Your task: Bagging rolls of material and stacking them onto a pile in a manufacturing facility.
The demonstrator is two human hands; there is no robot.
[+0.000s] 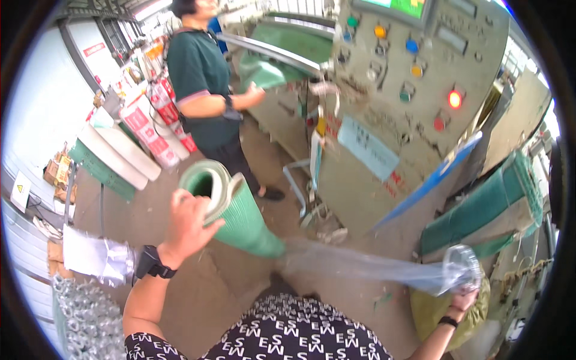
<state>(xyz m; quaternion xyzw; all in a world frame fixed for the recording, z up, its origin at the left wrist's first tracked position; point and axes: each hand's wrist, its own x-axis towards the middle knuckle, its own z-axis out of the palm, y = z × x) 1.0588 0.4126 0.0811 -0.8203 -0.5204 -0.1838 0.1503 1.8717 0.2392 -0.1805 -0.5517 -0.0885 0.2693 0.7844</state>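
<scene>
In front of me a rolled-up green ribbed mat (245, 219) stands on end, tilted, with its hollow core facing up. My left hand (191, 223) grips the rim at its upper end, fingers curled over the edge. Far out to the right, my right hand (465, 298) is closed on a roll of clear stretch film (461, 269). A band of the see-through film (366, 264) runs from that roll to the lower part of the mat roll, slightly blurred. Where the film meets the mat's far side is hidden.
A grey control panel (360, 156) with coloured buttons and a red light stands ahead. Beyond the mat roll, a person in a dark shirt (201, 78) is beside a machine carrying green sheet (270, 63). Another green roll (480, 210) leans at right, near a yellowish sack (429, 312).
</scene>
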